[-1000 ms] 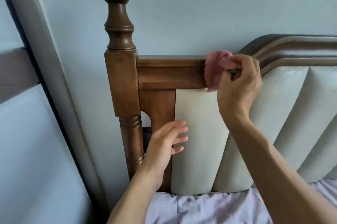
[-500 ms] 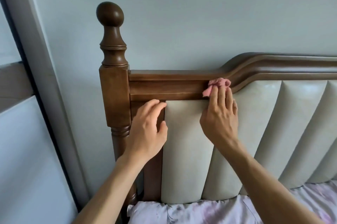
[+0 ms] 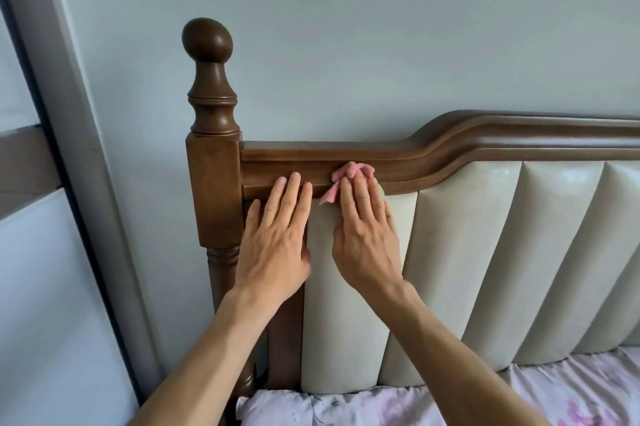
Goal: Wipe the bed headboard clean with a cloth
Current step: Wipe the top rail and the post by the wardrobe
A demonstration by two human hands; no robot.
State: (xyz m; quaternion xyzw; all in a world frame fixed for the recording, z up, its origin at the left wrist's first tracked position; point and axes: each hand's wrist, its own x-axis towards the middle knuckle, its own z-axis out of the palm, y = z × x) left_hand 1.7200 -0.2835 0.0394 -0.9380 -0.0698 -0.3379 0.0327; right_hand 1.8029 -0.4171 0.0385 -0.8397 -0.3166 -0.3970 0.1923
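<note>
headboard (image 3: 450, 155) carved wood, padded panels | right hand (image 3: 363, 238) flat, pressing fuzzy pink cloth (image 3: 346, 176) (bunched) | left hand (image 3: 277, 245) flat

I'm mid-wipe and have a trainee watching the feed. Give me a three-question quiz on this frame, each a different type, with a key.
1. True or false: the left hand presses the cloth.
2. Multiple choice: where is the cloth? A) on the post knob B) on the wooden rail under the right hand's fingertips C) on the bedding
3. Fill in: the padded panels are ____ in colour.

Key: 1. False; the left hand lies flat and bare beside it. 2. B. 3. Cream.
</note>
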